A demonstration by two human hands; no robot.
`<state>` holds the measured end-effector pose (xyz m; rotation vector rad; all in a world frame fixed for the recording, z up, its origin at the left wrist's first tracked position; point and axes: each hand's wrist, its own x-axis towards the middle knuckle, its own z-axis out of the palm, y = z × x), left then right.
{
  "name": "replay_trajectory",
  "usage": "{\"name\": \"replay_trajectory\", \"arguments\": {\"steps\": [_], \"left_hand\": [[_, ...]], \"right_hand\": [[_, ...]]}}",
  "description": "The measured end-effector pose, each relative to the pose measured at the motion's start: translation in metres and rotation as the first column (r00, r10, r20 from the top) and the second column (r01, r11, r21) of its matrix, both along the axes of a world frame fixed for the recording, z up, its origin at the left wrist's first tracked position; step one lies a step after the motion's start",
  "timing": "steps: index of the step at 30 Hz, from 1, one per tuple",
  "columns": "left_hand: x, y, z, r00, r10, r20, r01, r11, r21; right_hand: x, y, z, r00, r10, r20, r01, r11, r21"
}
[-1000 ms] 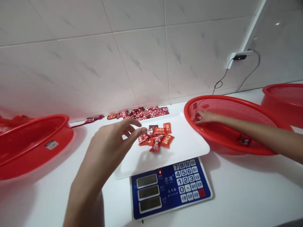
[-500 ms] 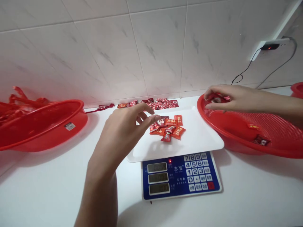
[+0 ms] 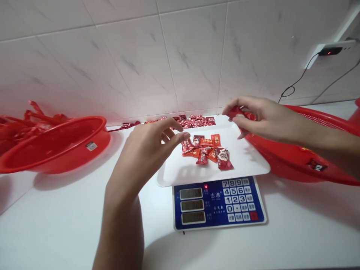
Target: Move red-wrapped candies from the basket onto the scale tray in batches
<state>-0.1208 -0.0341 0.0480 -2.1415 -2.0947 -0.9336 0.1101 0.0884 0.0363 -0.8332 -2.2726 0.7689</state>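
Right hand (image 3: 267, 120): narrow pinch on a red-wrapped candy (image 3: 236, 111), thumb and fingers closed on it, held above the far right corner of the tray. Part of the wrapper is hidden by the fingers.

Left hand (image 3: 143, 157): open, fingers loosely curled, holding nothing. Hovers low, fingertips just beside the left edge of the candy pile, no contact visible.

Candy pile (image 3: 201, 148): loose heap of small red and orange wrapped candies, centre of frame, lying flat on the tray. A larger dark-red candy (image 3: 223, 158) with white lettering lies at the pile's right edge, touching it.

White tray (image 3: 177, 174) sits on a digital scale (image 3: 219, 202), lower centre, blue panel facing the person. Three display windows on the left of the panel, readings too dim to read. Red indicator lit, keypad on the right.

Behind the tray, upper centre: a strip of wrapped candies (image 3: 194, 120) along the foot of the tile wall (image 3: 168, 56), with a thin red strip (image 3: 123, 126) to its left on the white counter (image 3: 56, 225).

Left of frame: red plastic basin (image 3: 56, 150) with a label sticker (image 3: 91, 146), red strips (image 3: 36, 116) piled in it.

Right of frame, under the right forearm: red mesh basket (image 3: 298, 157), a wrapped candy (image 3: 316, 165) inside.

Upper right: wall socket (image 3: 327, 50) with a plug and cords.
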Motion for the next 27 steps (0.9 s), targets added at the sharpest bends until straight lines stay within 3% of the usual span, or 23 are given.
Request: {"name": "replay_trajectory", "arguments": {"steps": [5, 9, 14, 17, 27], "left_hand": [[0.001, 0.001, 0.000, 1.000, -0.006, -0.010, 0.006, 1.000, -0.010], [0.000, 0.001, -0.002, 1.000, -0.003, -0.011, 0.002, 1.000, -0.031], [0.001, -0.001, -0.001, 0.999, 0.023, -0.036, -0.025, 0.998, -0.061], [0.002, -0.001, 0.000, 0.999, 0.029, -0.044, -0.032, 0.997, -0.076], [0.004, 0.002, -0.001, 0.999, 0.024, -0.028, -0.027, 0.993, -0.118]], "right_hand": [[0.005, -0.013, 0.015, 0.999, 0.006, -0.041, -0.006, 1.000, -0.002], [0.000, -0.018, 0.010, 0.999, 0.014, 0.052, -0.015, 1.000, 0.010], [-0.005, -0.020, 0.003, 0.988, 0.016, 0.153, -0.037, 0.990, 0.137], [-0.004, -0.022, 0.003, 0.982, 0.007, 0.190, -0.032, 0.991, 0.127], [0.028, -0.020, 0.011, 0.993, -0.049, 0.109, 0.035, 0.991, 0.126]]}}
